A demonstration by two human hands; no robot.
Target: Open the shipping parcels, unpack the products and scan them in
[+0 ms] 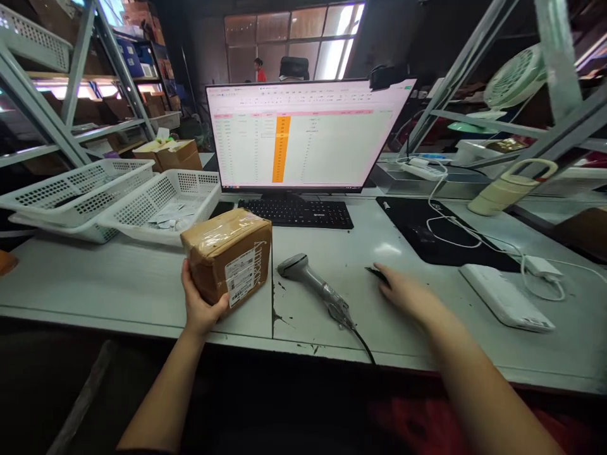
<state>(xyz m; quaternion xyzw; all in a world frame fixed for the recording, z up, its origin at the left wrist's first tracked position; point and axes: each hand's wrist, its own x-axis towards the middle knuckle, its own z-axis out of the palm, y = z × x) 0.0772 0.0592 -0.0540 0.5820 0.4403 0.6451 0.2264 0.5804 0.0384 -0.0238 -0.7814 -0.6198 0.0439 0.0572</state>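
My left hand [202, 309] grips a brown cardboard box [225, 256] from below and the side, thumb on its front face. Shiny clear tape covers the box, and a white printed label [241, 275] is stuck on the front. The box is tilted at the table's front half, left of a grey barcode scanner [313, 281] that lies on the tabletop. To the right of the scanner, my right hand [398, 287] has its fingers closed on a slim black object [376, 273] near the table surface. Its exact kind is too blurred to tell.
A monitor [303, 145] showing a spreadsheet stands behind a black keyboard [303, 213]. White plastic baskets [161, 196] sit at the left. At the right are a black mouse pad [441, 234], a white power bank-like block [505, 297] and loose cables. Metal posts rise on both sides.
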